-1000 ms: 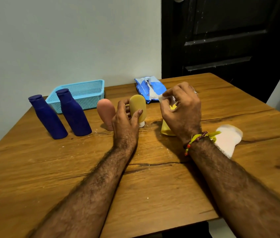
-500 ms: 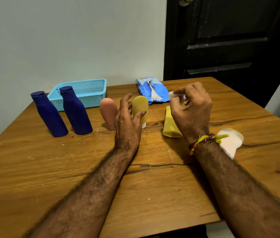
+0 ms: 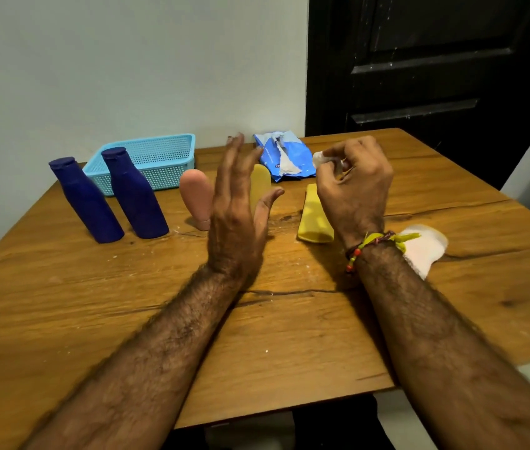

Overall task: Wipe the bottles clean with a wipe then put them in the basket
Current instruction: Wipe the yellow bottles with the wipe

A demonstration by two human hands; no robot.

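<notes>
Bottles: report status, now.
Left hand open, raised. Right hand pinching wipe. Five bottles on table; basket holds none. Nothing blocking.

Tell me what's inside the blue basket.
Nothing shows in the visible part of the basket: only bare mesh wall and rim. The dark blue bottle in front hides its near left corner and the floor is unseen.

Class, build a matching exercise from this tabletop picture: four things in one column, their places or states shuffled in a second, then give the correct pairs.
Things:
1. yellow bottle
2. blue basket
3. left hand
4. right hand

States:
A. fingers spread, holding nothing
B. lying flat on the table
C. pinching a white wipe
D. at the wall, behind two dark blue bottles

Pairs: 1-B, 2-D, 3-A, 4-C
</notes>
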